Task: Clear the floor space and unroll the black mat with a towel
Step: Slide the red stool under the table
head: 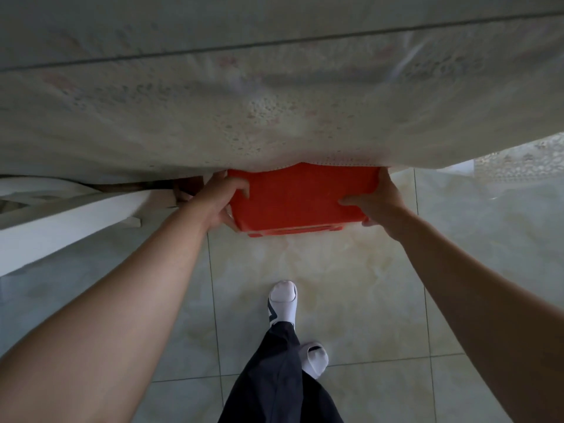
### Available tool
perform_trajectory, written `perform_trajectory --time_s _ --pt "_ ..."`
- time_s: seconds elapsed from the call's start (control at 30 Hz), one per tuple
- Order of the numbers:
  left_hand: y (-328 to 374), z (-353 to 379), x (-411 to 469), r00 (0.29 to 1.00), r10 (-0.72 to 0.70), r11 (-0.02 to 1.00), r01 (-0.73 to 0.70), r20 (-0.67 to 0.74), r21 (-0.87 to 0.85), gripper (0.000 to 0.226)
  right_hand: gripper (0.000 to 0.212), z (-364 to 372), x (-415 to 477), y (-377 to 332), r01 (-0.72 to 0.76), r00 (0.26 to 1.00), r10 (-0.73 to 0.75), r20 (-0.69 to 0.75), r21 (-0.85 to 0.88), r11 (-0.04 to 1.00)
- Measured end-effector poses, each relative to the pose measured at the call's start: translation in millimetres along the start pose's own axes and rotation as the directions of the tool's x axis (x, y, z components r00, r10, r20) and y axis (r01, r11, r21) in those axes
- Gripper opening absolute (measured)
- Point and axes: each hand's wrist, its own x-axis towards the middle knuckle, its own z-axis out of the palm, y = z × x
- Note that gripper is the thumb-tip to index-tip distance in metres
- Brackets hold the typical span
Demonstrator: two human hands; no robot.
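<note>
1. Head view looks down on our own feet in white socks (283, 296) and dark trousers (280, 377). They stand on the tiled floor (351, 270), one foot ahead of the other, which we read as a stride towards the table.
2. Both bare forearms stretch forward, wide enough apart to take the load from both sides.
3. Our left hand (221, 203) grasps the left side of the red plastic stool (302, 198), fingers curled over its top edge and thumb below. Our right hand (377, 203) clamps the right side in the same way. The matched grip keeps the stool level and lets us steer it straight.
4. Its far edge sits under the hem of the patterned tablecloth (274, 117), at the table's near edge. We judge that it is going under the table to free the open tiles. We cannot tell whether it touches the floor.
5. A white chair (61, 215) stands at the same table edge, just left of the left hand.
6. Neither the black mat nor the towel is in view, so unrolling has not yet begun.
</note>
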Motion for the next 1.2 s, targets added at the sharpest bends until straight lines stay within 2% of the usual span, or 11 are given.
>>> perform_trajectory --time_s 0.13,0.23,0.3,0.43,0.5,0.63,0.77,0.83,0.97,1.1,1.2 --pt "7 -4 8 0.999 -0.018 0.999 0.019 -0.040 0.031 0.061 0.087 6 1 -6 -0.001 1.000 0.001 -0.023 -0.015 1.000" --pt "6 -1 8 0.997 -0.001 0.999 0.004 -0.073 0.041 0.042 0.088 10 -1 -3 0.032 0.998 -0.032 -0.050 -0.002 1.000" --pt "-1 -1 9 0.994 0.033 0.999 -0.029 -0.101 0.041 0.038 0.092 12 -4 1 0.047 0.997 -0.046 -0.054 0.019 0.999" --pt "-26 -2 8 0.979 0.106 0.990 -0.088 -0.174 0.106 0.058 0.087 19 -12 10 0.050 0.995 -0.045 -0.087 0.050 0.997" --pt "-35 -1 7 0.960 0.160 0.982 -0.131 -0.232 0.135 0.059 0.082 19 -15 11 0.065 0.994 -0.061 -0.090 0.045 0.997" --pt "-49 -2 0 0.931 0.198 0.966 -0.133 -0.308 0.221 0.052 0.069 9 -20 14 0.071 0.992 -0.073 -0.100 -0.025 0.997" --pt "-66 1 -28 0.853 0.238 0.896 -0.008 -0.465 0.444 0.026 0.048 1 -40 24 0.166 0.969 -0.183 -0.168 -0.107 0.980" --pt "-76 7 -47 0.858 0.271 0.845 0.004 -0.436 0.534 0.026 0.040 -3 -59 33 0.258 0.942 -0.283 -0.182 -0.150 0.954" --pt "-89 41 -91 0.905 0.358 0.706 -0.100 -0.231 0.701 0.015 0.027 -14 -107 57 0.397 0.884 -0.430 -0.185 -0.189 0.898" --pt "-116 87 -140 0.919 0.389 0.508 -0.158 -0.062 0.847 0.014 0.027 -29 -166 105 0.419 0.874 -0.453 -0.173 -0.202 0.885" --pt "-153 120 -174 0.928 0.366 0.421 -0.238 0.077 0.875 0.015 0.025 -40 -217 160 0.361 0.893 -0.390 -0.224 -0.161 0.919"
